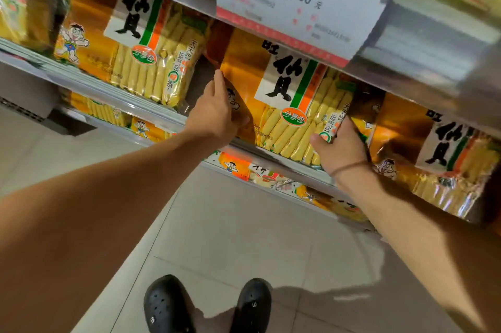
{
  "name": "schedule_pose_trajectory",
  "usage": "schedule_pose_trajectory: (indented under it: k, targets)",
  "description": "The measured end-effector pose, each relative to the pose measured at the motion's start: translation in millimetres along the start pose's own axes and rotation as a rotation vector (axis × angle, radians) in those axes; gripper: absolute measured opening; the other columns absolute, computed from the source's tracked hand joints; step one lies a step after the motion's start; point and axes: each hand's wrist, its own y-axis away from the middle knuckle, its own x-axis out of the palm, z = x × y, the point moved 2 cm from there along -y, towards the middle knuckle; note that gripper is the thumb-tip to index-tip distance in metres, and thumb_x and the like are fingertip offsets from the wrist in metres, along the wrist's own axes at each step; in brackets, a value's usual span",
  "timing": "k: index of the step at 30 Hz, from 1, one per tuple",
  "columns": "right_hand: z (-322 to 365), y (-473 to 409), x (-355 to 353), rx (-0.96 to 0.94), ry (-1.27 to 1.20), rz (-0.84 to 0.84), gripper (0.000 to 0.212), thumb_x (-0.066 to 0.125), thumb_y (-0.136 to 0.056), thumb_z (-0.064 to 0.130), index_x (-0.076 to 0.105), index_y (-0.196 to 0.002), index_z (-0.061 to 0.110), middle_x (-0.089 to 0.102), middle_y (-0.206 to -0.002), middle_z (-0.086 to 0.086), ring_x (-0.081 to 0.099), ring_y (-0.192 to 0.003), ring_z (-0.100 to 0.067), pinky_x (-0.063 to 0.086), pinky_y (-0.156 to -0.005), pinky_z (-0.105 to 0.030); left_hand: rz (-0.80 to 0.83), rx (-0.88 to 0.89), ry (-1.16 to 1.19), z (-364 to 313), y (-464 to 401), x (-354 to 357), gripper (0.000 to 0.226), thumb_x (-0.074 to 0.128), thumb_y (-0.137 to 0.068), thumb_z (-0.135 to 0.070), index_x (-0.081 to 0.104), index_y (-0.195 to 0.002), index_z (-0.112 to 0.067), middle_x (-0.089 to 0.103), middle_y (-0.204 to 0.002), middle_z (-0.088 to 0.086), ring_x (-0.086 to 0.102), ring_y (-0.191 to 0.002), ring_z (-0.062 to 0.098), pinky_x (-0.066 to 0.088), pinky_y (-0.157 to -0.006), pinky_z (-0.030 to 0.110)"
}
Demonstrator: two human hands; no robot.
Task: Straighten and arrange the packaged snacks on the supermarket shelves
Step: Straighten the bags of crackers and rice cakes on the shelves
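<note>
Orange-gold snack bag (282,94) stands upright on the middle shelf (151,113), between your two hands. Your left hand (217,113) grips its left edge, fingers wrapped behind, thumb on the front. Your right hand (339,145) pinches its lower right corner, thumb across the front, fingers tucked behind; a dark band circles that wrist. Another bag (130,45) of the same kind stands to the left, apart from yours by a dark gap. A third bag (439,159) sits right, just beside your right hand. Price tag (295,4) reading 8.00 hangs from the shelf above. More bags (235,167) lie on the lower shelf. Black shoes (168,305) on grey floor tiles near you.
</note>
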Motion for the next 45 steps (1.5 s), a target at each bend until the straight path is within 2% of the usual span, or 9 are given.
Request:
schedule_pose_trajectory:
  k: [8,14,18,25,29,31,37,40,45]
  targets:
    - [-16,51,15,-0.086,0.124,0.035,0.087,0.062,-0.091,0.021,0.004,-0.155,0.018,0.024,-0.157,-0.005,0.031,-0.14,-0.024,0.02,-0.115,-0.028,-0.166,0.397,-0.329,31,63,24,0.067,0.048,-0.097,-0.029,0.019,-0.151,-0.001,0.012,-0.155,0.033,0.021,-0.14,0.049,0.027,-0.111,0.058]
    - [-53,114,44,-0.467,0.229,0.055,0.063,0.06,-0.084,0.003,0.039,-0.144,0.006,0.001,-0.161,-0.008,0.001,-0.149,-0.026,0.003,-0.119,-0.022,0.32,0.336,-0.369,103,141,93,0.072,0.053,-0.091,-0.02,0.019,-0.154,-0.014,0.012,-0.16,0.016,0.02,-0.146,0.034,0.021,-0.117,0.042]
    - [-100,128,83,-0.73,0.253,0.337,0.048,0.059,-0.079,-0.005,0.06,-0.126,0.004,0.032,-0.152,-0.008,0.03,-0.141,-0.03,0.021,-0.117,-0.038,0.527,0.142,-0.2,126,116,131,0.053,0.059,-0.093,-0.029,0.043,-0.142,-0.017,0.054,-0.137,0.01,0.054,-0.119,0.024,0.042,-0.095,0.026]
    - [-205,13,190,0.323,-0.295,0.237,0.028,0.07,-0.081,0.014,0.057,-0.106,0.012,0.06,-0.104,-0.005,0.059,-0.092,-0.02,0.048,-0.084,-0.034,0.172,-0.045,0.094,166,21,194,0.079,0.073,-0.084,-0.025,0.027,-0.147,-0.011,0.038,-0.145,0.014,0.039,-0.133,0.032,0.037,-0.107,0.037]
    - [-233,-26,214,0.392,-0.487,0.057,0.097,0.085,-0.063,0.031,0.033,-0.143,0.012,0.055,-0.135,-0.006,0.054,-0.121,-0.026,0.045,-0.102,-0.045,0.08,-0.014,0.48,181,-8,225,0.061,0.078,-0.077,-0.003,0.041,-0.116,-0.03,0.054,-0.113,-0.011,0.055,-0.098,-0.016,0.039,-0.072,-0.004]
    - [-240,-36,219,0.379,-0.599,0.038,0.111,0.087,-0.056,0.035,0.025,-0.147,0.015,0.053,-0.139,-0.007,0.052,-0.125,-0.028,0.044,-0.103,-0.05,0.103,-0.01,0.585,185,-18,236,0.062,0.076,-0.077,0.002,0.038,-0.106,-0.039,0.057,-0.105,-0.007,0.061,-0.09,-0.009,0.046,-0.064,0.003]
    - [-244,-54,217,0.321,-0.593,-0.003,0.072,0.083,-0.073,0.024,0.045,-0.132,0.01,0.067,-0.115,-0.008,0.066,-0.102,-0.032,0.056,-0.078,-0.048,0.092,-0.183,0.626,181,-40,245,0.081,0.082,-0.075,-0.012,0.028,-0.134,-0.02,0.057,-0.12,0.008,0.058,-0.111,0.027,0.051,-0.093,0.044]
    - [-237,-58,218,0.244,-0.577,0.012,0.028,0.077,-0.08,0.022,0.056,-0.099,0.024,0.071,-0.098,0.002,0.07,-0.085,-0.017,0.058,-0.066,-0.043,0.043,-0.19,0.601,181,-47,247,0.06,0.082,-0.076,-0.019,0.037,-0.116,-0.021,0.059,-0.108,0.0,0.059,-0.104,0.022,0.051,-0.082,0.035]
    - [-230,-54,214,0.239,-0.571,-0.043,0.023,0.076,-0.082,0.015,0.055,-0.088,0.024,0.071,-0.103,-0.004,0.07,-0.089,-0.023,0.059,-0.066,-0.046,-0.065,-0.13,0.623,178,-47,241,0.05,0.085,-0.071,-0.026,0.045,-0.1,-0.026,0.061,-0.097,-0.006,0.061,-0.09,0.009,0.047,-0.066,0.023]
